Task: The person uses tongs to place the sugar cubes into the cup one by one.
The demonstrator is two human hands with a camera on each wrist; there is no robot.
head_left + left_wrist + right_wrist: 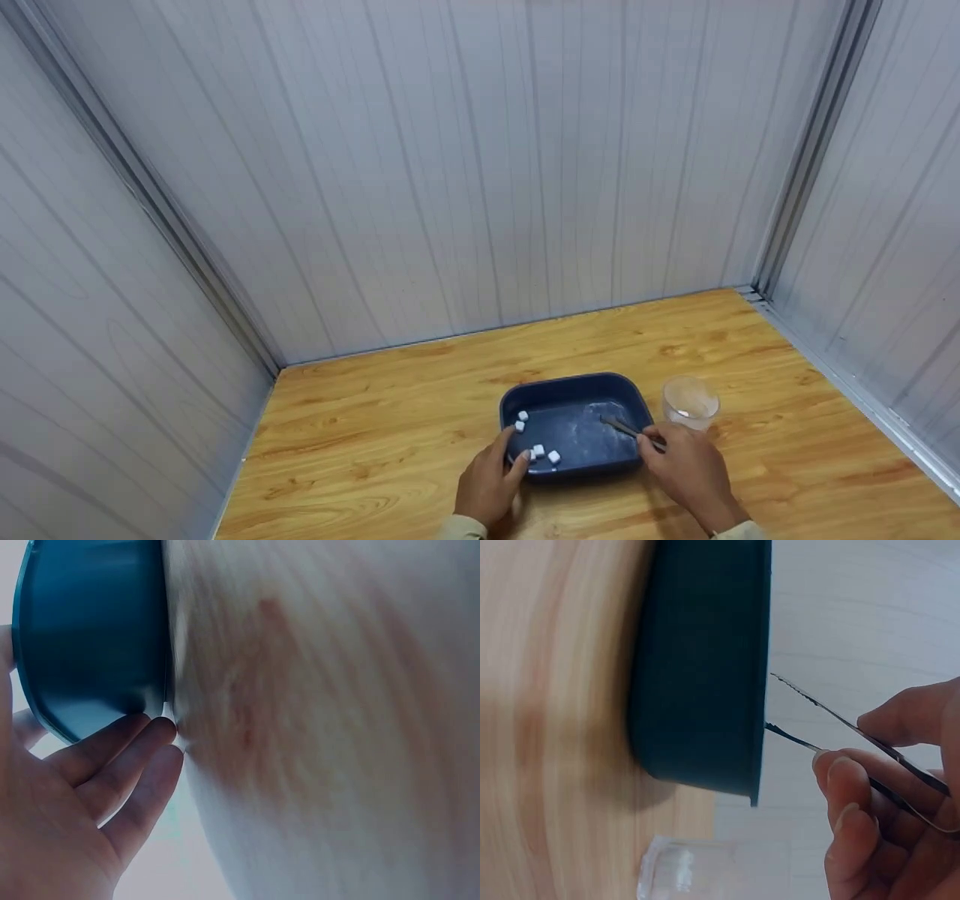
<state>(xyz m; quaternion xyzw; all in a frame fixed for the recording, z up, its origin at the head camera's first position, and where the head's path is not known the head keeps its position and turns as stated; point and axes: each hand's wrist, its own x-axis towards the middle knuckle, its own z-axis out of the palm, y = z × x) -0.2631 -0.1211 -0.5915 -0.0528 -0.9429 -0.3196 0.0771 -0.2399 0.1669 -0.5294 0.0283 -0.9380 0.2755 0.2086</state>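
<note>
A dark blue tray (pixel 592 469) stands on the table, with several small white cubes (pixel 554 456) at its left side and whitish smears on its floor. My left hand (pixel 487 480) grips the tray's near left corner, thumb at the rim; in the left wrist view its fingers (pixel 139 765) lie against the outer wall. Between the thumb and fingers of my right hand (pixel 686 461) are metal tweezers (pixel 621 427), which reach over the tray's right side. Their serrated tips stand apart in the right wrist view, with nothing between the tweezers' arms (pixel 832 712).
A clear cup (pixel 690 401) stands just right of the tray, behind my right hand, with something whitish in it. Pale panel walls (pixel 480 187) enclose the wood-patterned table (pixel 360 442) at the back and sides.
</note>
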